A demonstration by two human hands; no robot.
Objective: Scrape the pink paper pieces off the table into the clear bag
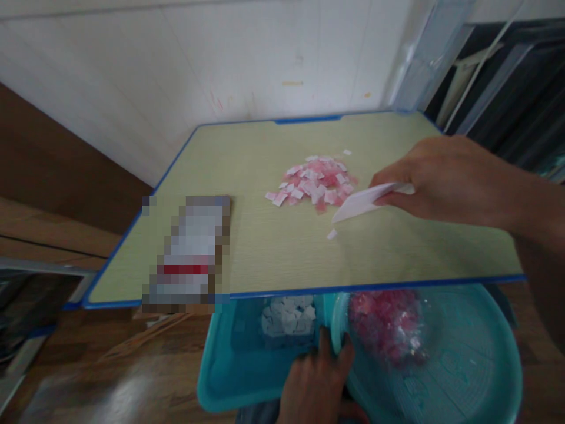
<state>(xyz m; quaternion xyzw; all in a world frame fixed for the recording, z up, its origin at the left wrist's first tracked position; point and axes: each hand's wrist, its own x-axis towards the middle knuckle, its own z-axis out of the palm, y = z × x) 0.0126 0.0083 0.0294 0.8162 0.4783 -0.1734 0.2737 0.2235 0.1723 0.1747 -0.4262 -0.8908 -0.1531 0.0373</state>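
A folded piece of white paper (359,201) is pinched between the thumb and fingers of my right hand (441,179). Its lower edge reaches toward a loose heap of small pink and white paper pieces (315,179) on the pale tabletop (256,253). One white scrap (332,234) lies just below the paper's tip, another beyond the heap. Below the table edge, my left hand (314,377) has its fingers around the rim of a round teal basin (477,353), where it meets a rectangular teal tub (238,377).
A blurred-out flat object (189,247) lies on the table's left side. White pieces (289,318) sit in the tub; a clear bag of pink pieces (388,324) rests in the basin. A white wall (265,65) stands behind the blue-edged table.
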